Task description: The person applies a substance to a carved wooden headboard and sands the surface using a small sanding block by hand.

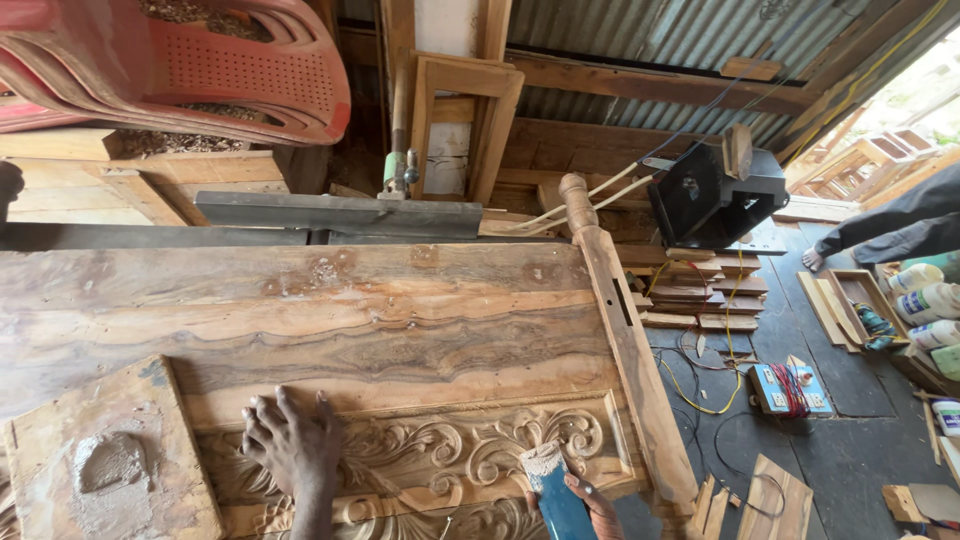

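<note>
I am working in a woodworking shop under corrugated metal walls (620, 40): a carved wooden panel (400, 380) is lying under my left hand (290, 445), offcuts (700, 290) are piling up beyond my right hand (590, 500), and cables (700, 380) are trailing across the plank floor (850, 440).

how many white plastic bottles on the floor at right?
4 in view: two lying side by side by the right edge, one just below them, one lower, cut by the frame. More may be hidden off-frame.
</note>
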